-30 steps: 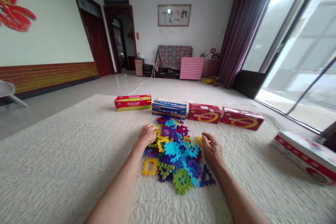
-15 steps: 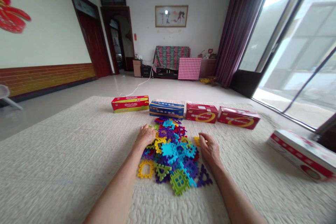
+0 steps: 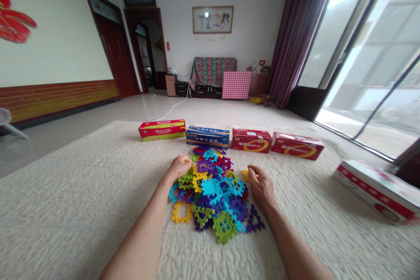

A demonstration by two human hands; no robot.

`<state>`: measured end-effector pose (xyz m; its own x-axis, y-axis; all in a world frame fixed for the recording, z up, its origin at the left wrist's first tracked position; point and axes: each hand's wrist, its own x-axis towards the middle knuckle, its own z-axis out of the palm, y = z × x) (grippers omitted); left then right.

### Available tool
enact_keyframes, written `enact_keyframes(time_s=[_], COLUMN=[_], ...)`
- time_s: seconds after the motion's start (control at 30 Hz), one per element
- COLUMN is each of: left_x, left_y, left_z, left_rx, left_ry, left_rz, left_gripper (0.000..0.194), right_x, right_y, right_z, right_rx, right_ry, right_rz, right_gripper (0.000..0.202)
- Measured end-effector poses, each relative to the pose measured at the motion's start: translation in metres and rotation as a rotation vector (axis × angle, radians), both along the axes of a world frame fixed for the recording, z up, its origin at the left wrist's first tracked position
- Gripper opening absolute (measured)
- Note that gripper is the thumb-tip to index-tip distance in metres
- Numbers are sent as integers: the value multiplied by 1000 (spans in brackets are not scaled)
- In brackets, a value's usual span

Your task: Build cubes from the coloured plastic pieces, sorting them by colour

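Note:
A heap of toothed plastic building pieces (image 3: 210,188) in yellow, green, purple, blue and red lies between my hands. My left hand (image 3: 180,167) is closed at the heap's upper left edge, its fingertips pointing inward; what they pinch, if anything, is hidden. On the other side, my right hand (image 3: 261,182) is curled, with a yellow building piece (image 3: 245,175) showing at its fingers. Nearest me are a green windowed square (image 3: 225,227), a yellow square frame (image 3: 181,212) and a purple triangle (image 3: 255,219).
Behind the heap stand a red-and-yellow box (image 3: 162,131), a blue box (image 3: 208,137) and two red boxes (image 3: 251,141), (image 3: 298,145) in a row. A white-and-red box (image 3: 377,192) is at the right. All rest on a quilted cream mat (image 3: 82,192).
My left hand has shifted slightly left, uncovering more green pieces and a blue one at the heap's left side. My right hand has hardly moved.

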<state>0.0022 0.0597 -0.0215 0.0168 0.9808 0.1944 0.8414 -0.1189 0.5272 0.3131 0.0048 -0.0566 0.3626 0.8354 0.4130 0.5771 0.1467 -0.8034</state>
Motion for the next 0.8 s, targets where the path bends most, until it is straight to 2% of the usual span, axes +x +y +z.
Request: enact_keyframes(time_s=[0.2,0.33,0.4,0.47,0.57,0.67,0.73,0.8], left_x=[0,14,33,62,117,162,174,169], left_y=[-4,-11,-13,-15,-19,-22,-23,-24], left_z=[20,31,34,37,42,45,45,44], left_rx=[127,273,246,162,102,108,105,124], left_ry=[-209,-463,-565,-592,-467,-331,-281,-250], left_rz=[122,147,85,-18,-186,-259,-261,-239], left_gripper=[26,27,32,33,28,27,26,26], right_x=[0,1,2,3,6,8,9,7], right_y=[1,-1,-2,-2,1,4,5,4], right_z=[-1,3,4,5,3,1,0,0], right_rx=[-9,36,61,89,122,120,122,122], right_ry=[28,122,181,250,389,447,404,351], right_rz=[6,-30,-55,-68,-67,-71,-77,-71], right_gripper=[49,47,46,45,48,53,52,49])
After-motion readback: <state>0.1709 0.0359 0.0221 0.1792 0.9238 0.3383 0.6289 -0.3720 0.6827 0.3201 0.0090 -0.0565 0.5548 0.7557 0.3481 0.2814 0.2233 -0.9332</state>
